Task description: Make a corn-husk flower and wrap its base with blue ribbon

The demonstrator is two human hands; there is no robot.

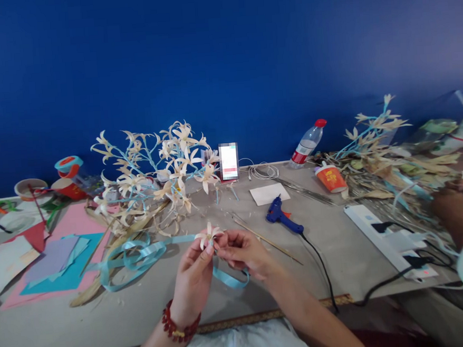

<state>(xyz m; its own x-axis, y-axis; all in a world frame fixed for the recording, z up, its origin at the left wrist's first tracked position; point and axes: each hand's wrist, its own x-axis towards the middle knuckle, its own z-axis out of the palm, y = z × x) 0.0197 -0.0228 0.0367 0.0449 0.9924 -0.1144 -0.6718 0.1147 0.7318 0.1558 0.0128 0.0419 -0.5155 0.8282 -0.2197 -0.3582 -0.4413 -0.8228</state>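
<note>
Close in front of me, my left hand (196, 266) pinches a small cream-coloured handmade flower (209, 235) at its base, petals facing up. My right hand (239, 252) meets it there, fingertips closed on the light blue ribbon (231, 280) just under the petals. One length of ribbon loops below the hands; the rest trails left in loose coils on the table. The flower's stem is mostly hidden by my fingers. Beyond my hands stand branches of finished cream flowers (182, 150) with blue-wrapped stems. A blue glue gun (282, 217) lies to the right.
Coloured paper sheets (59, 259) and dried husks lie left. A phone (229, 162) stands at the back. To the right are a bottle (307, 144), a red paper cup (330, 179), thin wires (306, 191) and a power strip (387, 239) with cords. Another person's hand (461, 205) is at far right.
</note>
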